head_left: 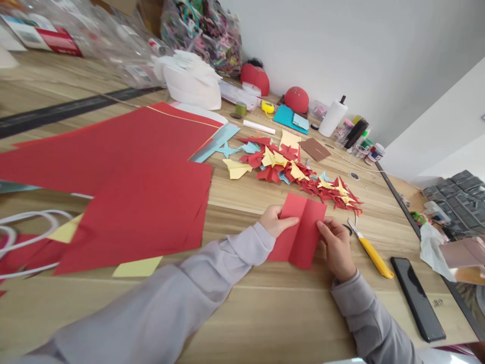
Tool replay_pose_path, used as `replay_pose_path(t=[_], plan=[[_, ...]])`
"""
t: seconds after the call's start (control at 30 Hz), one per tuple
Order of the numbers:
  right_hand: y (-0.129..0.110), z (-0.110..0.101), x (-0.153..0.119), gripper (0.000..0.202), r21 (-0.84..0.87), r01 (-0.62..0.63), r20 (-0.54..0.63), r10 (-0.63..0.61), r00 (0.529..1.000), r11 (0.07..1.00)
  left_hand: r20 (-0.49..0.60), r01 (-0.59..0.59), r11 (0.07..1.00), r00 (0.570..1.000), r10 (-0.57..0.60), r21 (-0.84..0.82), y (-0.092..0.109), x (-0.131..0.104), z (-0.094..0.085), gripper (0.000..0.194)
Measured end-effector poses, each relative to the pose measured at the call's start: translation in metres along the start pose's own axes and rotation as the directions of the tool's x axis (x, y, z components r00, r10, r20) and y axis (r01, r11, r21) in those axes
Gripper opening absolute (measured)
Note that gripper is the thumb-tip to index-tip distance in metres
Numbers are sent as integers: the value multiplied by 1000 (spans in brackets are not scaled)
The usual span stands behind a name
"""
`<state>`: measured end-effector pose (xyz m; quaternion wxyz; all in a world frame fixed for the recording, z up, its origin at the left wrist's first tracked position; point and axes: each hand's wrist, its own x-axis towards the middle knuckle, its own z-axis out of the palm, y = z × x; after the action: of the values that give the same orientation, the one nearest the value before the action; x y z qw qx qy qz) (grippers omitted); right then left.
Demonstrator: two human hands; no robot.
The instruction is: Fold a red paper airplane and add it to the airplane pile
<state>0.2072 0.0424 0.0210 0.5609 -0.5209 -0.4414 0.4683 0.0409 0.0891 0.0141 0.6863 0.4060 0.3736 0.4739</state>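
Between my two hands is a small sheet of red paper (299, 237) with a crease running down its middle. My left hand (279, 221) grips the left half, thumb on top and the other fingers hidden beneath. At the right edge, my right hand (335, 245) pinches the paper between thumb and fingers. Just beyond lies a heap of folded red, yellow and blue paper pieces (269, 174), some shaped like stars and planes. To the right of my right hand rests a yellow utility knife (375, 258).
Large red paper sheets (151, 202) cover the left of the wooden table. A black phone (417, 298) lies near the right edge. At the back stand a white bottle (333, 117), a yellow tape measure (267, 107), a blue pad (288, 119) and white tissues (191, 83).
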Motion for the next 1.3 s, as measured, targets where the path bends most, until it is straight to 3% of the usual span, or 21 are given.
replay_pose_path(t=[0.3, 0.57, 0.73, 0.83, 0.9, 1.0, 1.07, 1.3], plan=[[5, 2, 17, 19, -67, 119, 43, -116, 992, 991, 72, -41, 993, 997, 33, 108, -6, 0, -2, 33], [5, 0, 22, 20, -154, 119, 97, -104, 990, 981, -90, -201, 975, 974, 210, 95, -4, 9, -7, 43], [11, -4, 33, 22, -318, 196, 157, -152, 976, 928, -76, -231, 948, 965, 252, 219, -8, 18, -14, 39], [13, -6, 37, 22, -401, 228, 191, -162, 968, 887, -53, -300, 838, 931, 362, 456, -10, 20, -18, 30], [13, -6, 37, 21, -464, 244, 208, -163, 964, 852, 3, -361, 700, 890, 456, 616, -9, 21, -22, 29], [13, -6, 36, 20, -574, 284, 220, -189, 957, 768, 177, -483, 440, 800, 573, 757, -8, 23, -28, 27], [13, -6, 36, 18, -619, 310, 233, -208, 950, 721, 281, -541, 322, 755, 592, 777, -9, 25, -31, 24], [11, -5, 35, 15, -637, 326, 240, -222, 945, 699, 393, -595, 197, 708, 587, 779, -13, 25, -33, 22]])
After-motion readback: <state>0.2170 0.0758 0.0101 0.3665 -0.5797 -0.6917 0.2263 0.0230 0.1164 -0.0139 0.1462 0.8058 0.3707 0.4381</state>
